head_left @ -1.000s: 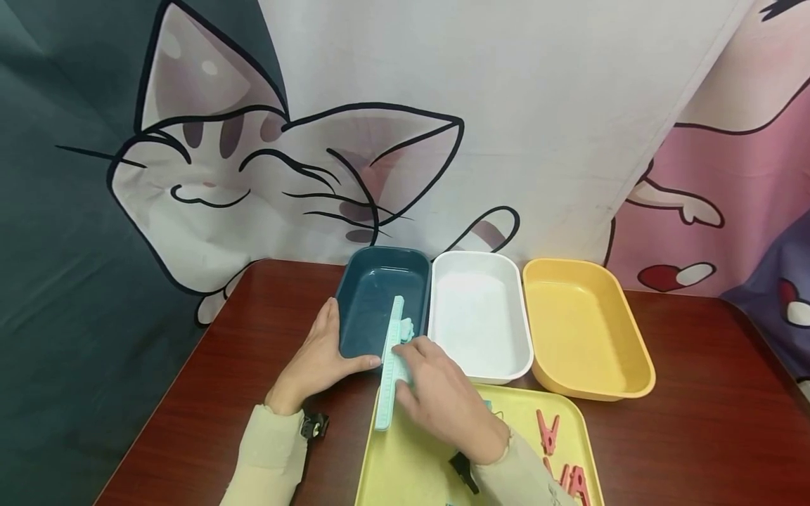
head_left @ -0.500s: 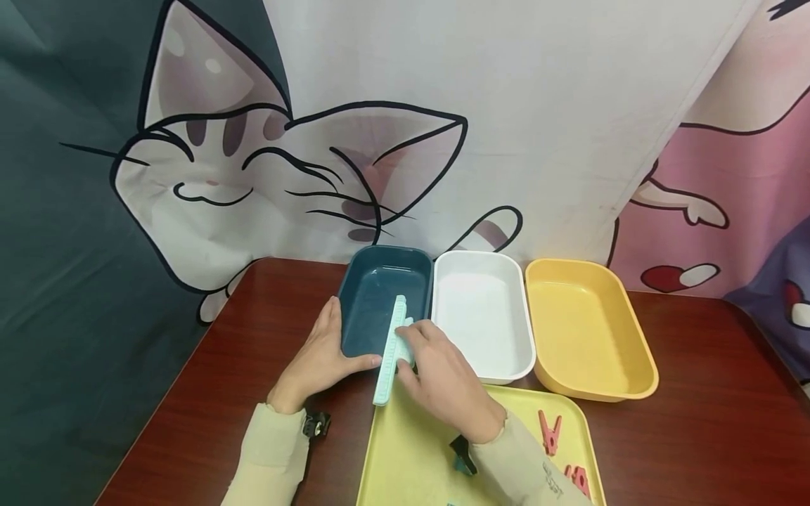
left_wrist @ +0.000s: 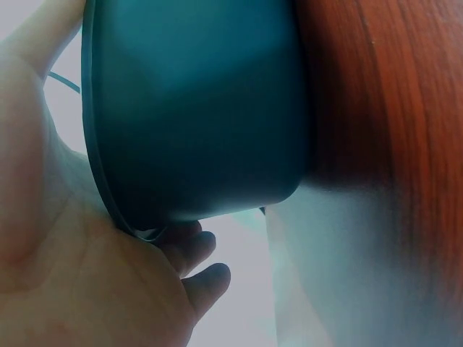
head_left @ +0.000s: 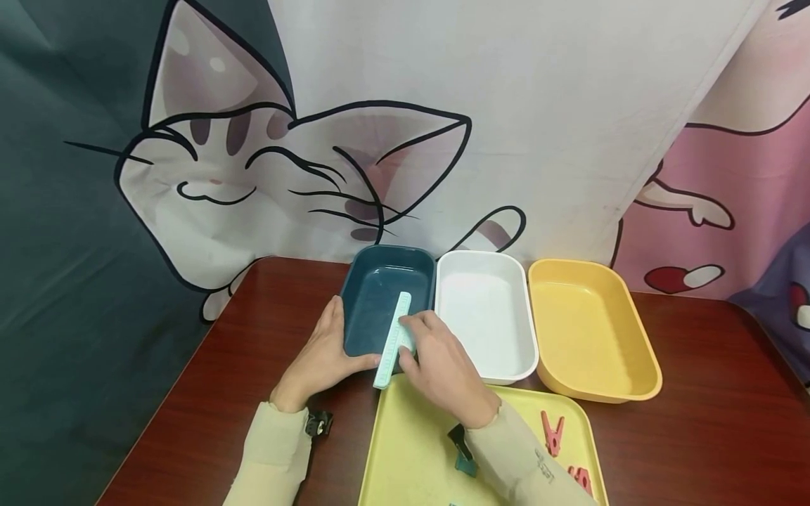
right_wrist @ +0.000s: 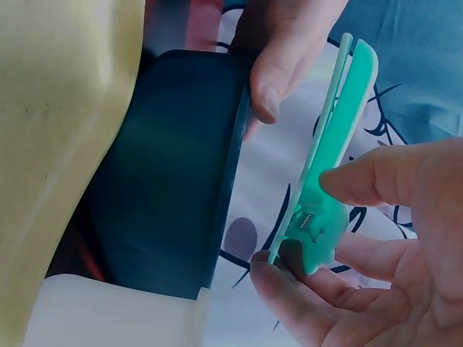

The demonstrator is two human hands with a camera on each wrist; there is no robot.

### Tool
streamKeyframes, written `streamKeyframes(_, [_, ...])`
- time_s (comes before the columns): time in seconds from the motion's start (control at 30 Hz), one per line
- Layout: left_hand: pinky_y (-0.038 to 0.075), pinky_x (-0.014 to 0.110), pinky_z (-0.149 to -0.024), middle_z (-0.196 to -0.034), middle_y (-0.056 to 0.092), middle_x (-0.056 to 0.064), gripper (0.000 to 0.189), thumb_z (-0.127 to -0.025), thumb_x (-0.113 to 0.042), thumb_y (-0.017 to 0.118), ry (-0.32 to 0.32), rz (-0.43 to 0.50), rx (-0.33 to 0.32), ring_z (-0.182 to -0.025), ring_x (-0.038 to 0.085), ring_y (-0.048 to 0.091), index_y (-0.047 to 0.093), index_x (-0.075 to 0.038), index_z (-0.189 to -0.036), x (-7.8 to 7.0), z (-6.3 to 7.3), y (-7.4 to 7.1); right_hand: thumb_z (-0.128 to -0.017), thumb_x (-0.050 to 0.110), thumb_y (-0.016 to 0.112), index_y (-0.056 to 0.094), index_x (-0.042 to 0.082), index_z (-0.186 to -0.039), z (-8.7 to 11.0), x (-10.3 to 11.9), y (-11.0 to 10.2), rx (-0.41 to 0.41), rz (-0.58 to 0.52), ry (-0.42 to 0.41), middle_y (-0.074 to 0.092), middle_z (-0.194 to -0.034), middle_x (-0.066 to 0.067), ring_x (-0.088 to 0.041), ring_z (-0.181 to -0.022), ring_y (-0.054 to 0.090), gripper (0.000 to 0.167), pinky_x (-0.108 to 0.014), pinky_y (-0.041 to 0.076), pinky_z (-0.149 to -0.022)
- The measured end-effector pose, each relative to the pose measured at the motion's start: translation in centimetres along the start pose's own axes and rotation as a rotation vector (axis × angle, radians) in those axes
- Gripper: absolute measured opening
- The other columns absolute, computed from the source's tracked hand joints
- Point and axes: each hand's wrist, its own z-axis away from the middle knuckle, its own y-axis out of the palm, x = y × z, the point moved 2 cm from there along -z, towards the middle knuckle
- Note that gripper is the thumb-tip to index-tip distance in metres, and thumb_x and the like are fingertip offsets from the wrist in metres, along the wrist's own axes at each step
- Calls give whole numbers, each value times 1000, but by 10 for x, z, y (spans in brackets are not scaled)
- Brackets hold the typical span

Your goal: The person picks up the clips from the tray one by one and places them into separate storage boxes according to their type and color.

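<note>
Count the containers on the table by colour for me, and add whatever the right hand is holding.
Dark blue bin: 1
White bin: 1
Yellow-orange bin: 1
Pale yellow tray: 1
Mint-green clip in the right hand: 1
Total: 5

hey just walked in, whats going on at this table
A person's right hand holds a mint-green spring clip above the near end of a dark blue tub, while the left hand rests against that tub's near left corner. A white tub and a yellow tub stand to its right. In front, a pale yellow tray bears pink clothespins.
</note>
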Motion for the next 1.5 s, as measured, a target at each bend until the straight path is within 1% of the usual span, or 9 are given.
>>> streamKeyframes(0.27, [27,60,-115,-167,0,21,130,-77,-60,79,10,3,-4,-152,39,8,0,6,-158,1,0,0,-90,10,66,66,-2,-123,-8,-4,7,-20,-29,39,62,-108,-11,-22,-90,59,36,-37,53,-80])
streamKeyframes(0.33, [27,59,-116,-167,0,22,129,-78,-58,78,13,-4,-5,-152,39,8,1,6,-158,1,-1,0,-90,9,66,66,-2,-123,-11,-5,9,-19,-33,50,62,-110,-12,-22,-90,59,35,-37,53,-81])
streamKeyframes(0.57, [26,57,-116,-166,1,24,119,-82,-45,78,35,-34,-11,-151,41,11,2,9,-157,1,-2,0,-92,10,65,65,-2,-124,-17,-9,15,-17,-26,87,62,-113,-13,-24,-98,60,34,-39,53,-85])
streamKeyframes(0.67, [27,58,-116,-166,1,23,124,-80,-50,79,40,-18,-14,-151,41,11,2,8,-157,0,-2,0,-93,10,65,65,-3,-125,-19,-10,17,-17,-27,98,62,-114,-15,-25,-98,60,35,-39,53,-86])
streamKeyframes(0.8, [27,60,-116,-166,1,21,134,-74,-60,82,44,18,-31,-151,40,11,0,5,-158,-1,-2,0,-93,11,66,64,-4,-126,-24,-11,19,-21,-33,101,62,-115,-17,-25,-95,60,36,-40,53,-84])
streamKeyframes(0.87, [27,61,-115,-166,1,20,136,-72,-61,83,46,31,-37,-151,40,11,0,4,-159,-1,-2,0,-93,11,66,64,-4,-126,-26,-10,21,-21,-36,102,62,-115,-17,-25,-94,60,36,-39,54,-84])
streamKeyframes(1.1, [26,63,-115,-167,0,20,135,-74,-61,82,34,41,-25,-151,40,10,0,4,-159,-1,-2,1,-93,11,66,63,-3,-129,-34,-9,27,-12,-55,124,61,-118,-17,-26,-99,63,38,-41,54,-88])
streamKeyframes(1.3, [25,63,-115,-166,0,21,133,-75,-58,82,28,38,-25,-151,41,9,0,5,-158,-1,-1,1,-95,13,67,63,-3,-130,-39,-12,36,-3,-53,149,61,-120,-18,-27,-102,63,39,-41,54,-90])
streamKeyframes(1.5, [25,62,-116,-167,-1,21,134,-75,-62,81,33,33,-20,-152,40,7,-1,4,-158,-1,-1,0,-95,13,66,62,-3,-131,-43,-14,46,48,-58,169,60,-122,-19,-27,-103,62,39,-40,54,-90])
